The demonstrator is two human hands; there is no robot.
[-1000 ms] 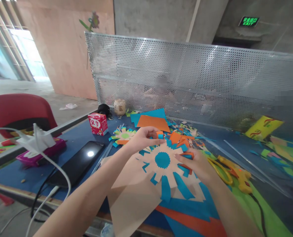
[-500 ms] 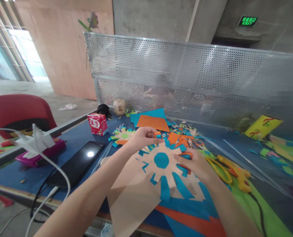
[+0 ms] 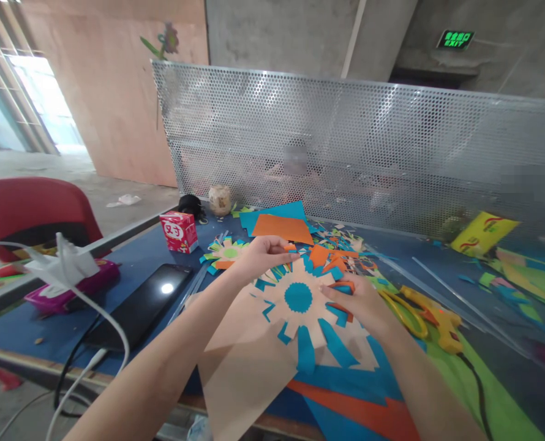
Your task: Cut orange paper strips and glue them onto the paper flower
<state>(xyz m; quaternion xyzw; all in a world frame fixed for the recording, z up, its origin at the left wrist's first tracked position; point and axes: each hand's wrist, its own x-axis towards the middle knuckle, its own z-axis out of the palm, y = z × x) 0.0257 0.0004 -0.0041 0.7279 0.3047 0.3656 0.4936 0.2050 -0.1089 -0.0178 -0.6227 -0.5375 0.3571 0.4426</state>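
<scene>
Paper flower [image 3: 298,297], partly hidden by right hand [image 3: 360,300]

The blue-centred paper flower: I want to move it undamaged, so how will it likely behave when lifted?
The blue-centred paper flower will probably feel light, as it looks made of thin cut paper. Its long blue strips may flop or crease, being narrow and reaching out past the beige petals.

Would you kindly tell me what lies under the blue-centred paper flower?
Beneath the paper flower, beige paper shows past its near edge, with blue paper toward the near right. What lies directly under its middle is covered and cannot be seen.
</scene>
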